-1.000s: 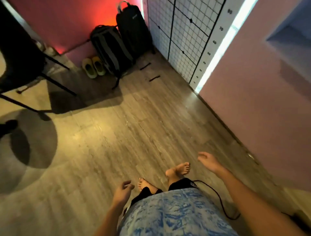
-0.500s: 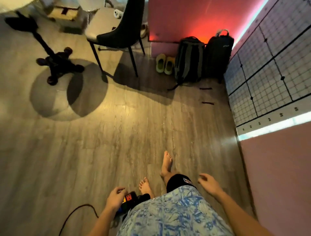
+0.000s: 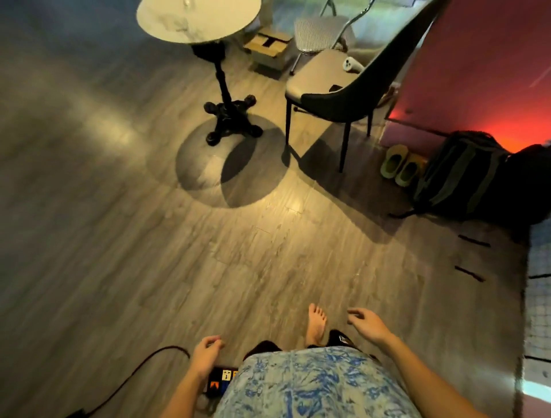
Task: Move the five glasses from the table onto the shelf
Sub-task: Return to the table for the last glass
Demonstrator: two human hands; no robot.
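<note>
A black cable point(image 3: 143, 367) is seen trailing across the grey wood-plank floor point(image 3: 89, 238) at lower left. The left hand point(image 3: 205, 356) is held low, fingers loosely curled around nothing. A round pale marble tabletop point(image 3: 196, 21) on a black pedestal point(image 3: 229, 119) is seen well ahead. A small clear glint point(image 3: 187, 3) at its cropped far edge cannot be told as a glass. A dark chair point(image 3: 351, 89) is placed just beside it. The right hand point(image 3: 368, 323) is held relaxed and empty. Green slippers point(image 3: 399, 165) and a dark backpack point(image 3: 459, 176) are set by the red wall point(image 3: 483, 59).

Round table point(image 3: 196, 22) far ahead, chair point(image 3: 337, 89) to its right, 2 slippers point(image 3: 399, 165) right of chair, backpack point(image 3: 459, 179) beside slippers.
</note>
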